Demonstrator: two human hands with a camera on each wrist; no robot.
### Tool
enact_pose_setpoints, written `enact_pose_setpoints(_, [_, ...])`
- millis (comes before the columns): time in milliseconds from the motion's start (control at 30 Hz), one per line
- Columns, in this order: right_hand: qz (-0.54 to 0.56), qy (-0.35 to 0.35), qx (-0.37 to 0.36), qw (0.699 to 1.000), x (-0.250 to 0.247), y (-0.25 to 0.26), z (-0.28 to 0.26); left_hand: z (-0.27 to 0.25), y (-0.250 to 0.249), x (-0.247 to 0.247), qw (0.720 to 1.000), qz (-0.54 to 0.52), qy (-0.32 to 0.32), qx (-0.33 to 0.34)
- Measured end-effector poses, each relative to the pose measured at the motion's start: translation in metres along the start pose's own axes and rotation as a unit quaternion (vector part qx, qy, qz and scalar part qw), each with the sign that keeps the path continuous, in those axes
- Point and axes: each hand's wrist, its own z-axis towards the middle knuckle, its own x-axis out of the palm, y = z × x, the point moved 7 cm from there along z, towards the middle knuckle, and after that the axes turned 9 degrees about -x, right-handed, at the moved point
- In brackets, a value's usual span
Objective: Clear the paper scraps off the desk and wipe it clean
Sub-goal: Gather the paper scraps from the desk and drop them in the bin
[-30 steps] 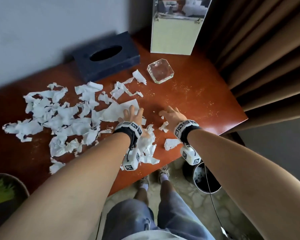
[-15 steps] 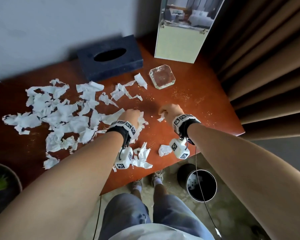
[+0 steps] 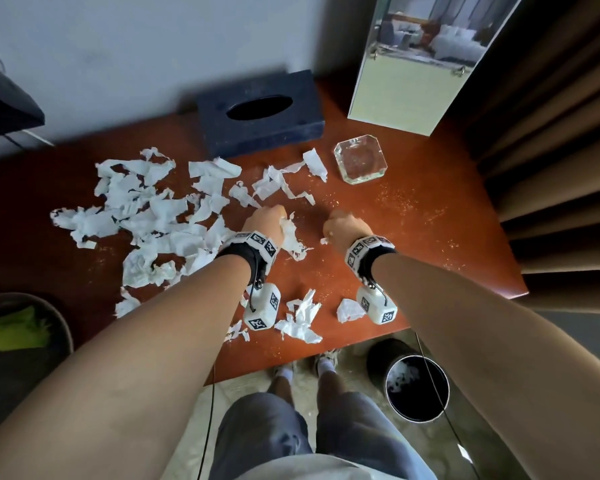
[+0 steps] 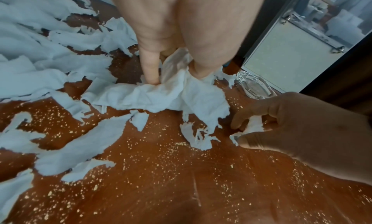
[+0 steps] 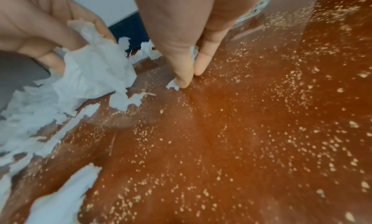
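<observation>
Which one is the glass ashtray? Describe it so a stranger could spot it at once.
Start at the tall mirror standing at the desk's far right corner. Just in front of its base sits the glass ashtray, right of the dark tissue box. It is the only clear, eight-sided thing there; the paper scraps around it are white and torn.

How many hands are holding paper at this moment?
2. The left hand grips a crumpled paper scrap mid-desk beside the big pile; the right hand pinches a small scrap just beside it. More paper may be hidden inside either fist.
</observation>
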Motion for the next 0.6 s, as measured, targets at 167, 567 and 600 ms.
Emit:
enact_pose_setpoints(167, [-0.015,0.021,0.001,1.000,-0.010,0.004,-0.007,-0.003,0.001,-0.003,1.000,0.002,0.013,-0.010])
enact_pose_setpoints(567, [0.036,0.046,0.068,0.996,-0.031,-0.017,-0.076,-0.039,-0.033,-0.027,0.994,0.053,0.072,0.067])
enact_pose_setpoints(600, [0.034,0.048,0.077,0.995,-0.027,-0.015,-0.083,-0.044,-0.036,-0.026,0.993,0.058,0.073,0.074])
